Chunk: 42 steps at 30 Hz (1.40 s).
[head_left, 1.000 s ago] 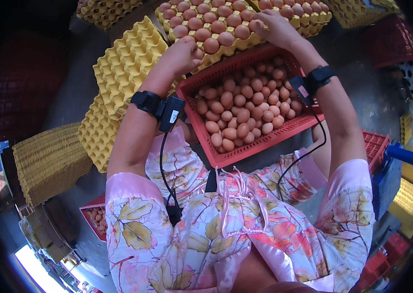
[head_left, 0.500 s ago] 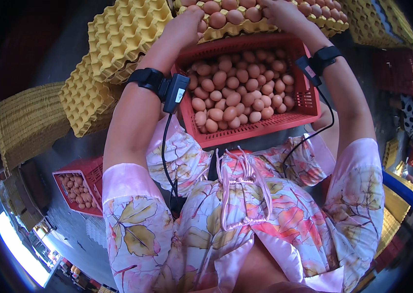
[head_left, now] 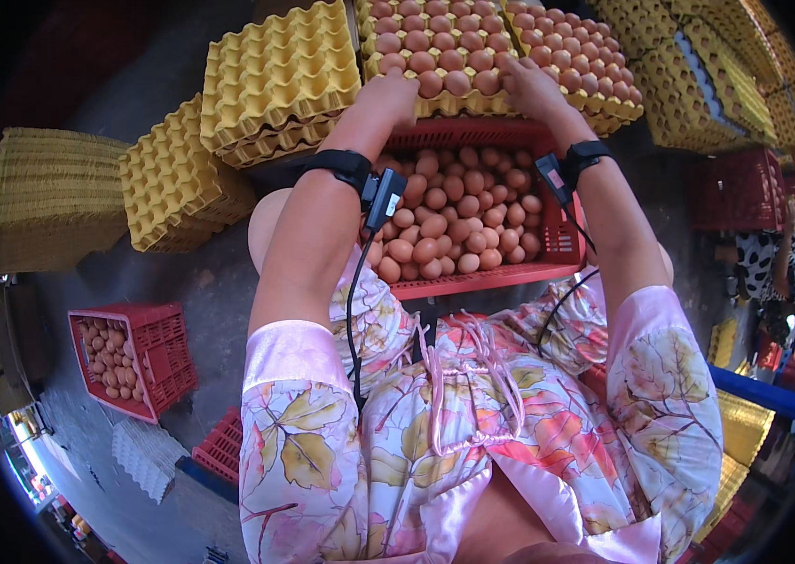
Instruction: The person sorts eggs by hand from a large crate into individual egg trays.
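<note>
Several rows of brown eggs fill a yellow egg tray (head_left: 441,105) that lies in front of me, beyond a red plastic crate (head_left: 487,278). My left hand (head_left: 392,98) is closed at the tray's near left corner, with its fingertips beside the corner eggs. At the near right corner, my right hand (head_left: 533,90) has its fingers bent round the edge; part of them is hidden among the eggs. Loose brown eggs (head_left: 458,202) heap up in the crate below my forearms. Each wrist wears a black strap with a small cabled box.
Another egg-filled tray (head_left: 574,52) adjoins on the right. Stacks of yellow trays stand to the left (head_left: 280,70) and lower left (head_left: 167,179). A second red crate with eggs (head_left: 155,352) is on the floor at left. Another person (head_left: 778,258) is at far right.
The view has tilted, so the trays and both hands appear lower and more of the filled tray shows. Both hands stay at the tray's near corners.
</note>
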### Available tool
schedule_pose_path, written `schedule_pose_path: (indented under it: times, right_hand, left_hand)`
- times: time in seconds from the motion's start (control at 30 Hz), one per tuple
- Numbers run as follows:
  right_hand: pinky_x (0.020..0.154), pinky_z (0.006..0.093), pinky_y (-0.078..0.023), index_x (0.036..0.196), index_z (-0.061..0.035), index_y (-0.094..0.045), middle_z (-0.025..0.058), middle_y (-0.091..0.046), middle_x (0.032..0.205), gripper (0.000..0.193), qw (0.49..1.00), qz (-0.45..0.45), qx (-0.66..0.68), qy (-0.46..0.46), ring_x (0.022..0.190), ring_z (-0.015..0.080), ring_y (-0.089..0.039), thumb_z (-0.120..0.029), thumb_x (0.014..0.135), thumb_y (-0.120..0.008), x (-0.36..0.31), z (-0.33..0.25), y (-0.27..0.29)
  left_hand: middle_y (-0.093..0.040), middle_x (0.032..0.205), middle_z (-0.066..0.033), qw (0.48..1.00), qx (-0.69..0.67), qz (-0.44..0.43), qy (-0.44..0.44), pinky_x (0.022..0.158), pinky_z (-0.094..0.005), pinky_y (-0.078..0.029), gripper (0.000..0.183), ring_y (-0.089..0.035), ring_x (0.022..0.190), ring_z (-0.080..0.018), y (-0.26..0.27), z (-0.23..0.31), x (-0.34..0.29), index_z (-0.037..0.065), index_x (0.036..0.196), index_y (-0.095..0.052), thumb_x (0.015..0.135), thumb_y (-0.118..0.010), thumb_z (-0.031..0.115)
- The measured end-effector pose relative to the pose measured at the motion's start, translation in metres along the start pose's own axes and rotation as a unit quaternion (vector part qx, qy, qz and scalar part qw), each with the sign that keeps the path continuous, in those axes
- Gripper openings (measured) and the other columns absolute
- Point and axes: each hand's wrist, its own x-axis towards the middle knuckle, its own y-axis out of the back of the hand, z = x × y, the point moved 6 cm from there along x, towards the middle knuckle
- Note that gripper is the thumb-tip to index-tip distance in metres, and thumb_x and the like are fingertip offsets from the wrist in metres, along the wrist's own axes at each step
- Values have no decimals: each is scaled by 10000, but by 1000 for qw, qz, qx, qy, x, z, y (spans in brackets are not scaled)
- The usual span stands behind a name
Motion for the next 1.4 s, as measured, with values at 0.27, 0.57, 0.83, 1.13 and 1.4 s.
schedule_pose_path:
  times: [0.27,0.57,0.83,1.13,1.4]
  right_hand:
    - [848,467,-508,1240,-110,-502,152,-609,1122,582,996,-16,77,31,1049,386,-595,-69,711,-741,-4,-3,13]
    - [724,288,-543,1083,-85,-632,21,-631,980,208,537,44,824,-175,896,113,-608,-245,950,-639,24,69,37]
    - [773,438,-503,1115,-19,-613,193,-595,998,315,970,-3,185,159,914,386,-586,-38,801,-633,38,-33,12]
    - [867,441,-498,1229,-26,-596,220,-575,1148,362,976,-31,160,147,1044,405,-579,-29,867,-610,30,-24,-4]
    - [879,446,-533,1189,-122,-631,161,-470,1277,430,989,-14,17,147,1158,414,-511,-80,766,-692,32,-67,5]
  left_hand:
    - [-576,1219,-196,995,-59,83,-17,843,-453,-531,320,-644,997,-371,0,-20,7,102,1123,-624,810,-685,123]
    - [-632,776,-61,685,-695,182,125,619,-284,-546,236,-619,667,-134,34,-60,33,26,1010,-663,873,-639,218]
    - [-695,834,-65,986,-60,154,-2,711,-439,-479,150,-656,825,-212,7,10,53,88,848,-737,761,-703,206]
    - [-673,1007,-148,963,-186,182,72,902,-455,-504,308,-639,1019,-327,28,5,20,152,1050,-711,751,-686,219]
    - [-706,1008,-104,980,-78,183,-20,871,-460,-521,422,-572,1043,-388,44,-36,58,173,1098,-666,701,-788,253]
